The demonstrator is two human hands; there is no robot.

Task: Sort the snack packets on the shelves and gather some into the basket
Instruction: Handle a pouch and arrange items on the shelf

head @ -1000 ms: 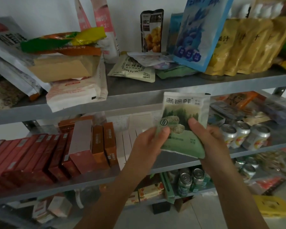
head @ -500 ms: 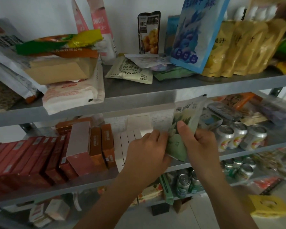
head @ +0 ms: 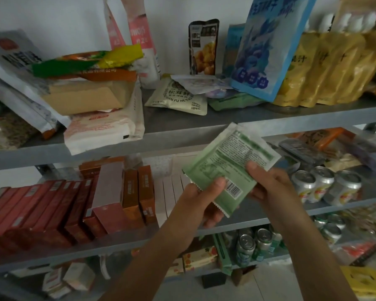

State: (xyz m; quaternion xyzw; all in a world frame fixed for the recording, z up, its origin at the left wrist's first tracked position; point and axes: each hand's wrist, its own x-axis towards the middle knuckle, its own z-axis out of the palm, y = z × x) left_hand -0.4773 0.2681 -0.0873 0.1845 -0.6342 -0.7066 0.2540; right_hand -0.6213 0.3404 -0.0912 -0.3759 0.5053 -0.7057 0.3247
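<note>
I hold a pale green snack packet (head: 228,166) in front of the middle shelf, its printed back with a barcode facing me. My left hand (head: 201,200) pinches its lower left edge with the thumb on top. My right hand (head: 269,183) grips its right side, thumb across the print. On the top shelf (head: 182,124) lie a cream packet (head: 178,98) and another green packet (head: 230,103), half hidden under a tall blue bag (head: 267,46). No basket shows in view.
Yellow pouches (head: 326,66) stand at the top right. Red and orange boxes (head: 74,203) fill the middle shelf's left; drink cans (head: 321,185) stand to its right. More cans (head: 254,244) sit on the lower shelf. A yellow object (head: 365,281) lies on the floor at right.
The packet has been flipped over: its front faced me a second ago, it was edge-on half a second ago, and the back shows at this moment. Both hands kept hold of it.
</note>
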